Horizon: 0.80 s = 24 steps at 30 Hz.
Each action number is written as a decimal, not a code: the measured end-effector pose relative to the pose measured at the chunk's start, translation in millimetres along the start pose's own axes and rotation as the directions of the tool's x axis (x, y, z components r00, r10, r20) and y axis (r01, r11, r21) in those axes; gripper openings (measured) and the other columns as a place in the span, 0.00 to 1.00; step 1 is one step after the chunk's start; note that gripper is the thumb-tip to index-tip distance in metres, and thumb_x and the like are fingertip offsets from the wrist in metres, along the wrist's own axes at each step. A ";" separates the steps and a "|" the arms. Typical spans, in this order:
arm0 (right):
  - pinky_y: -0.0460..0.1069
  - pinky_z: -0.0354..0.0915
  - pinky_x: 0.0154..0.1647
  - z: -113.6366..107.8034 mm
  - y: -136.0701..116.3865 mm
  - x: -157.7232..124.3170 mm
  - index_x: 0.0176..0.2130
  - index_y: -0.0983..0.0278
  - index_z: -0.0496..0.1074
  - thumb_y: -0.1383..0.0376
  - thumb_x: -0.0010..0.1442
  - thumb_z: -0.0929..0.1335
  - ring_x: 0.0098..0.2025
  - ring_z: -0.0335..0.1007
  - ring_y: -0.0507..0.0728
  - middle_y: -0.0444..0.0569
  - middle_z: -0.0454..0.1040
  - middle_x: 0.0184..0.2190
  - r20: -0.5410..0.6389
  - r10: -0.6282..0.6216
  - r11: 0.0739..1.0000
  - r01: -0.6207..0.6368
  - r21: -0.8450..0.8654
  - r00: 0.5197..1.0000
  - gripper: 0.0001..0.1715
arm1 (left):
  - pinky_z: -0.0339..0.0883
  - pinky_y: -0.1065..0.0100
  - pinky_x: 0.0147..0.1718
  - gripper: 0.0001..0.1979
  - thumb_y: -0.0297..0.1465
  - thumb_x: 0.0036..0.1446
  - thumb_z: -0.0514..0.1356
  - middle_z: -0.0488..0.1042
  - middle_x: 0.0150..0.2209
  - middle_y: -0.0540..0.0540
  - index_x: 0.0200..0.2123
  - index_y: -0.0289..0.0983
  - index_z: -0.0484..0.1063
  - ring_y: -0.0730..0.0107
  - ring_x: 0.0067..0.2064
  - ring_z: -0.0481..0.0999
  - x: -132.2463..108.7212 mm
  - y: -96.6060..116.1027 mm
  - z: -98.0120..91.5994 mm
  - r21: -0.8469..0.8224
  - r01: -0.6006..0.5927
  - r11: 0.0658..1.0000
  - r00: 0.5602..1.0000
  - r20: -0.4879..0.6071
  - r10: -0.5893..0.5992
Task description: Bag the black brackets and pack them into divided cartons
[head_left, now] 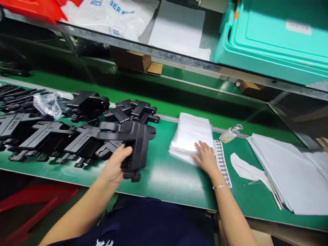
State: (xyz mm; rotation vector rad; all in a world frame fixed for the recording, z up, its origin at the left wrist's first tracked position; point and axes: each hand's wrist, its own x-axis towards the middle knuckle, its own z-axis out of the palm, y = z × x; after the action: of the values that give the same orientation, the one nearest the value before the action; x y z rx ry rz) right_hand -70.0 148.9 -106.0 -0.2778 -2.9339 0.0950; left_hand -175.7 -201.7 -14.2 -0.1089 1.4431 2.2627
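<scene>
Spanning the view, a green workbench [159, 177] carries a row of black plastic housings [51, 136]. Person's left hand [115, 167] is closed around the nearest housing [135, 140], at the row's right end. Person's right hand [206, 158] is open, fingers flat on the stack of clear bags [189, 131]. Print on the shelf bag [110, 13] reads "SGS"; housing lettering illegible.

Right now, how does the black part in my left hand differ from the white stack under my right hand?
The black part is dark and chunky, gripped by the left hand; the stack of bags is white and thin, lying flat under the right hand. Both are over the green table.
</scene>
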 end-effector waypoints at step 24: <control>0.47 0.69 0.25 -59.7 -88.1 -76.8 0.44 0.57 0.78 0.55 0.54 0.73 0.28 0.70 0.52 0.48 0.73 0.35 0.057 0.185 0.374 -0.124 0.919 0.981 0.18 | 0.66 0.69 0.34 0.30 0.54 0.54 0.59 0.78 0.36 0.43 0.43 0.32 0.76 0.65 0.35 0.75 23.5 -55.6 28.8 0.140 0.025 0.990 0.825 0.556 -0.099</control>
State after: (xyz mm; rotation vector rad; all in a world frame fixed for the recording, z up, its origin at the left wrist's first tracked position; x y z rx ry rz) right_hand 0.0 50.5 -54.6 -0.3376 -2.2653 1.6589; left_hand -168.9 -149.3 -55.2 0.5090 1.2236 1.9070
